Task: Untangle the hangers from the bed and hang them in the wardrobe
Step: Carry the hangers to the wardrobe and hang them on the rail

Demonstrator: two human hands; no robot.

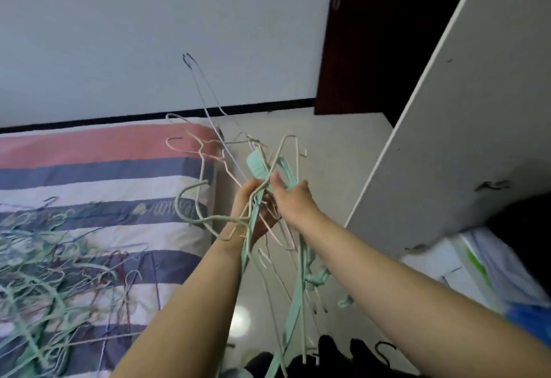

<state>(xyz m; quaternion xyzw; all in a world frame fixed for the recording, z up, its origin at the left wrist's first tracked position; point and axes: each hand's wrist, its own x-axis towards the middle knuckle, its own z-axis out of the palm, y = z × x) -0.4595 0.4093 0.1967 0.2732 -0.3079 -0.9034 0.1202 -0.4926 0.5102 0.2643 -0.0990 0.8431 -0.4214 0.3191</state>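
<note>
One bunch: tangled hangers (269,186), wire and flat green plastic, too interlocked to count, held up over the floor between bed and wardrobe.
Two hands: left hand (253,207) curls round the bunch from beneath; right hand (290,198) grips it from the right, thumb up on a green hanger.
One heap: more hangers (50,264), number unclear, lies on the bed (98,168) at left.
One wardrobe door (465,115): white, at right.
One room door (366,34): dark, beyond.
</note>
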